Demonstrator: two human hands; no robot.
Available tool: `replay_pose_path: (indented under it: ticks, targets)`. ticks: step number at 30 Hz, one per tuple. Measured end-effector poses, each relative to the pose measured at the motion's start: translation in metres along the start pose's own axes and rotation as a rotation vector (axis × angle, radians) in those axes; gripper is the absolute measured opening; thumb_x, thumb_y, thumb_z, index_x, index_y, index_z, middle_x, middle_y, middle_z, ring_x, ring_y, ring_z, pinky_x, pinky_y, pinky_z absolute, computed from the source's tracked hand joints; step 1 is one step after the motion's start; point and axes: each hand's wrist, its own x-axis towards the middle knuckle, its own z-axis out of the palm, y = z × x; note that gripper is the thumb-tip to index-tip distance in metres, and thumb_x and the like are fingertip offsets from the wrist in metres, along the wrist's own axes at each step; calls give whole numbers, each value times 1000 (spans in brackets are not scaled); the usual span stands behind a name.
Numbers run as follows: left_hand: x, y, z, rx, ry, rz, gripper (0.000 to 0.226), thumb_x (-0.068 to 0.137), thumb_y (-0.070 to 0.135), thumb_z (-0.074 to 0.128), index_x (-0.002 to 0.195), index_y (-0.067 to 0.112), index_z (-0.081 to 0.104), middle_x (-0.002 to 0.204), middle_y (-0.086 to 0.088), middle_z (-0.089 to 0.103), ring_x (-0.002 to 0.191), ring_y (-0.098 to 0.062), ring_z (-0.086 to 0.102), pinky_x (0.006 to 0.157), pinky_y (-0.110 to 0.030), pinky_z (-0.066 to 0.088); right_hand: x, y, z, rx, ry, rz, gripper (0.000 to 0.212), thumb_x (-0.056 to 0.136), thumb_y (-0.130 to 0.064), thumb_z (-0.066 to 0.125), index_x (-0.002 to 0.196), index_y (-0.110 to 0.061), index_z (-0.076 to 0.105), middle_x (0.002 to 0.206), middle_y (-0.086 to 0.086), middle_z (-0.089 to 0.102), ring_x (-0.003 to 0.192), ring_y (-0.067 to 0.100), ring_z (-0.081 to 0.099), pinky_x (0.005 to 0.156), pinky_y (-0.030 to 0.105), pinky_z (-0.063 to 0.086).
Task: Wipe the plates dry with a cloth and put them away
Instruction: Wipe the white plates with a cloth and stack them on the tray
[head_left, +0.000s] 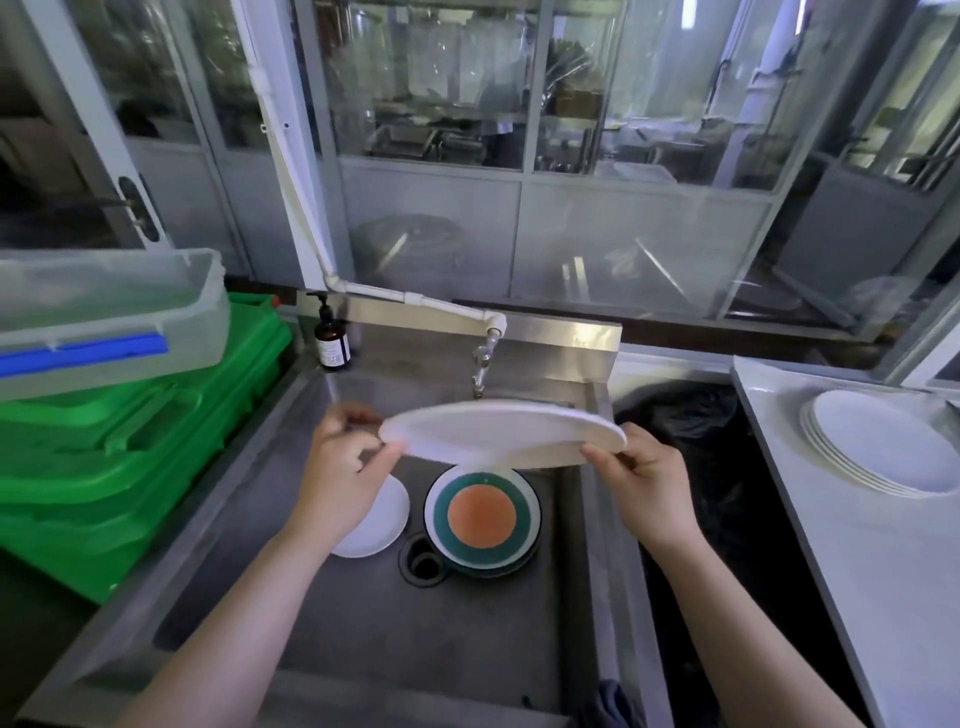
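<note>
Pinching opposite rims — left hand (343, 457), right hand (644, 475) — white plate (498, 434) between.

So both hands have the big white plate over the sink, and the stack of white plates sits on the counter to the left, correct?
Not quite. The head view shows both the left hand and the right hand holding the big white plate over the sink, but the stack of white plates sits on the counter to the right.

Left hand (345, 457): forearm bare, reaching forward from lower left, thumb on top, fingers curled in a pinching grip. Right hand (644, 475): forearm bare, reaching from lower right, thumb extended inward, fingers curled beneath, at matching height
</note>
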Motion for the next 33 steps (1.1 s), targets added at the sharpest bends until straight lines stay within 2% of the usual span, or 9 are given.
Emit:
replay_pose_path:
  ticks: [2,5,12,16,19,23,25,28,33]
  targets:
    - [0,-1,-3,-156,-73,-130,16,88,8,66,73,14,69,96,4,57,84,2,55,81,-12,42,3,0,5,53,-36,83,5,85,-11,70,82,-9,75,81,4,71,80,18,67,69,37,52]
    - [-4,-3,-8,-396,-133,-285,17,92,10,59,80,15,69,83,-4,65,76,-13,56,72,-30,46,-1,-4,15,227,-92,248,10,86,-12,70,79,-8,76,83,2,75,80,19,70,72,39,54]
    - [-16,-6,-16,-992,-331,-561,25,97,16,48,110,21,69,116,-8,70,106,-26,66,82,-41,57,-18,-22,35,529,-46,524,46,57,-39,79,78,2,74,94,31,67,80,27,61,79,43,49]
    - [-21,-20,-21,-1121,-418,-697,36,89,22,55,125,25,55,125,-5,65,110,-27,64,90,-57,49,-36,-24,45,564,-9,611,38,57,-36,81,76,-4,76,88,18,73,77,25,68,70,37,58]
    - [-28,-26,-23,-1075,-560,-681,36,78,22,59,113,16,67,113,-13,68,97,-27,67,71,-43,57,-50,-20,46,549,53,680,19,77,-25,76,75,-6,76,79,11,73,67,20,67,56,27,54]
    - [-41,-29,-17,-1082,-615,-776,34,75,8,62,109,9,63,99,-12,74,86,-25,72,57,-32,59,-75,-13,40,488,140,689,20,93,-24,62,86,-15,78,80,7,74,70,17,69,58,25,54]
    - [-45,-32,-14,-1088,-627,-798,38,71,4,62,108,11,64,99,-11,74,86,-26,71,56,-33,58,-95,-2,30,405,170,669,21,97,-26,56,98,-20,76,82,5,75,73,15,71,63,26,56]
    - [-50,-38,-13,-1144,-643,-807,41,69,5,57,107,16,69,108,-11,71,95,-28,69,62,-36,59,-142,28,9,-22,145,708,22,93,-25,62,114,-20,67,86,-2,75,84,14,70,76,28,52]
    - [-54,-42,-13,-1229,-600,-835,40,77,-3,47,111,13,61,97,-6,75,82,-21,73,55,-29,57,-220,62,8,-596,-286,735,59,85,-43,67,139,-33,45,135,-7,55,123,18,51,93,25,39]
